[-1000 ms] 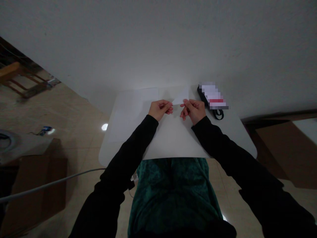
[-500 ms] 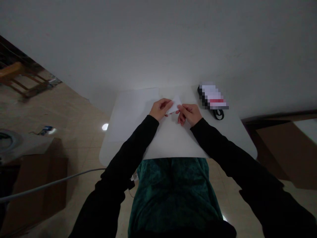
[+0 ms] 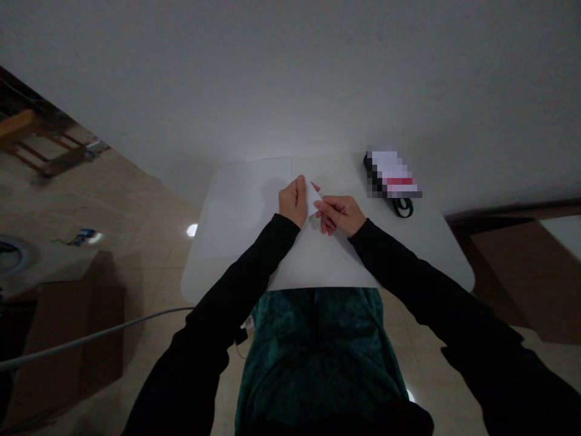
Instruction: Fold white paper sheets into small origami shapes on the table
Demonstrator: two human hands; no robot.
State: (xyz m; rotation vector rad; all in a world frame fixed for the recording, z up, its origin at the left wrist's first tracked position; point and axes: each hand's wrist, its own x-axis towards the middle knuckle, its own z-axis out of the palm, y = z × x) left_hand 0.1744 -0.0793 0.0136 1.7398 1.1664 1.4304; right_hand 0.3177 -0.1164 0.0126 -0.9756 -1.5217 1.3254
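Note:
My left hand (image 3: 293, 201) and my right hand (image 3: 341, 214) meet over the far middle of a white table (image 3: 408, 254). Both pinch a small folded piece of white paper (image 3: 314, 196) between them. The left hand is curled into a fist round its left edge, thumb up. The right hand's fingers are pressed together on the paper's right side, one fingertip lying along the fold. Most of the paper is hidden by the hands. A flat white sheet (image 3: 247, 194) lies on the table just left of the left hand.
A black object with a coiled cord (image 3: 399, 206) and a blurred label lies at the table's far right. A white wall stands behind the table. Cardboard boxes (image 3: 68, 339) and a grey cable (image 3: 91, 339) sit on the tiled floor to the left; a brown surface to the right.
The hands have come closer together, and the paper between them looks narrower than before. The left hand has turned upright into a fist; the right hand has slid left.

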